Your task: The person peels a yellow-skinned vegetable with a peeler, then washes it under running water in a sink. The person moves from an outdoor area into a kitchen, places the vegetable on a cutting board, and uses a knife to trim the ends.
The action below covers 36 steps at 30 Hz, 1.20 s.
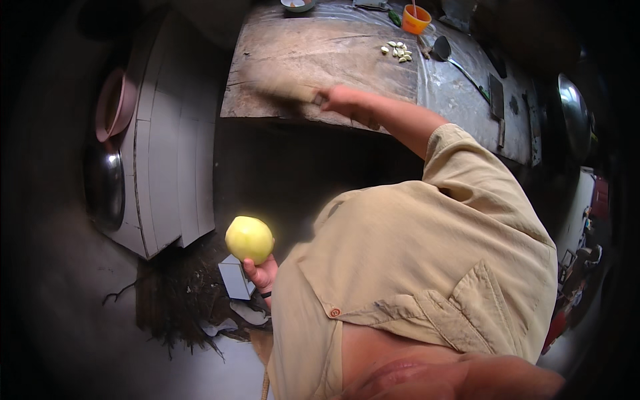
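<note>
My left hand (262, 274), with a black band at its wrist, holds up a smooth, pale yellow, roundish fruit or vegetable (249, 241). Its exact kind is unclear. At the upper middle my right hand (345, 102) reaches over the near edge of a worn wooden board (320, 47). The fingers are closed around a flat tool (285, 89), possibly a knife, so blurred by motion that its outline is lost. Several peeled garlic cloves (398, 51) lie on the board's right part, apart from my right hand.
Beyond the board are an orange cup (416, 20), a green pepper (394, 18) and a bowl (298, 4). A ladle (457, 62) lies to the right. A pink basin (117, 105) and metal lid (107, 187) sit on the left tiled counter (160, 165). Twigs (175, 310) litter the floor.
</note>
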Each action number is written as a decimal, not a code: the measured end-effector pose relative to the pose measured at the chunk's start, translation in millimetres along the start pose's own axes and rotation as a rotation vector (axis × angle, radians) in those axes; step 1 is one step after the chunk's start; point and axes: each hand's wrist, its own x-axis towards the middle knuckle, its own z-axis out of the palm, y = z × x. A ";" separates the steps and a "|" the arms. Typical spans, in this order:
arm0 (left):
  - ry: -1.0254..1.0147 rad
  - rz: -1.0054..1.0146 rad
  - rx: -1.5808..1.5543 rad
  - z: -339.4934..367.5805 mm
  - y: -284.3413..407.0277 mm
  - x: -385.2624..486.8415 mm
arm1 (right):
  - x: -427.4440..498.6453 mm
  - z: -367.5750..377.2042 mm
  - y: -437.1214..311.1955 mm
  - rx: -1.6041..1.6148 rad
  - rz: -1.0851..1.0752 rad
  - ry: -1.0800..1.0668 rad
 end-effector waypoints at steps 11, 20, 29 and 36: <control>-0.131 -0.128 0.061 -4.1 1.6 49.4 | -174.5 34.5 91.1 -0.261 0.041 0.381; -0.175 -0.225 0.126 37.1 -18.8 91.0 | -224.8 76.7 110.1 -0.216 -0.093 0.160; -0.264 -0.141 0.225 57.7 -15.3 90.6 | -65.1 -19.7 63.1 0.057 0.220 0.636; -0.192 -0.203 0.444 65.9 -25.7 94.8 | -27.2 -21.6 -1.7 -0.082 0.057 -0.015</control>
